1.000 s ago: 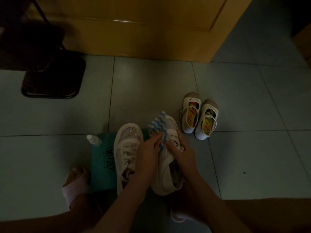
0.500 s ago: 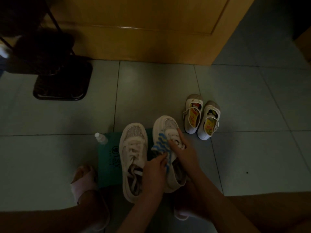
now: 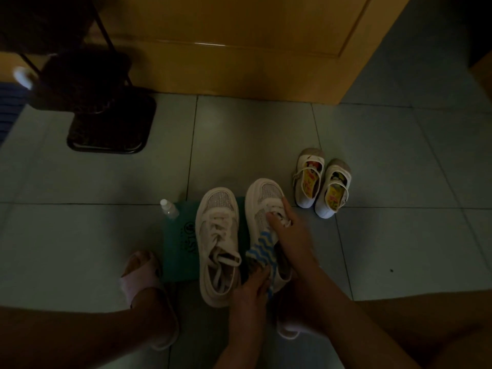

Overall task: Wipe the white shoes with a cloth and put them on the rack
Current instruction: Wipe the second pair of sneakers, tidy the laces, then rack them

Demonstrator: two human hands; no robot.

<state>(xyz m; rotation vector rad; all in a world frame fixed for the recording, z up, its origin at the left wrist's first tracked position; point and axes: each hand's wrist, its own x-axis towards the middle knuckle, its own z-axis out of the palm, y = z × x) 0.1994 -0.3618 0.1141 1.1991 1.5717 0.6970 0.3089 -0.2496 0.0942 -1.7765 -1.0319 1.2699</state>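
Two white lace-up shoes stand side by side on the tiled floor, the left shoe (image 3: 218,243) free and the right shoe (image 3: 263,203) held. My right hand (image 3: 290,233) grips the right shoe over its laces and tongue. My left hand (image 3: 250,291) holds a blue-and-white wavy-striped cloth (image 3: 262,253) against the inner side of that shoe, near its heel. The dark shoe rack (image 3: 87,83) stands at the far left, its shelves hard to make out.
A teal bag (image 3: 178,251) lies under the shoes with a small clear bottle (image 3: 169,208) at its corner. A small pair of strapped shoes (image 3: 322,182) sits to the right. A wooden door (image 3: 239,46) closes the far side. My slippered foot (image 3: 141,272) rests at left.
My left hand has drawn the cloth back from the toe of the right shoe toward its heel. The right hand has kept its grip on the shoe.
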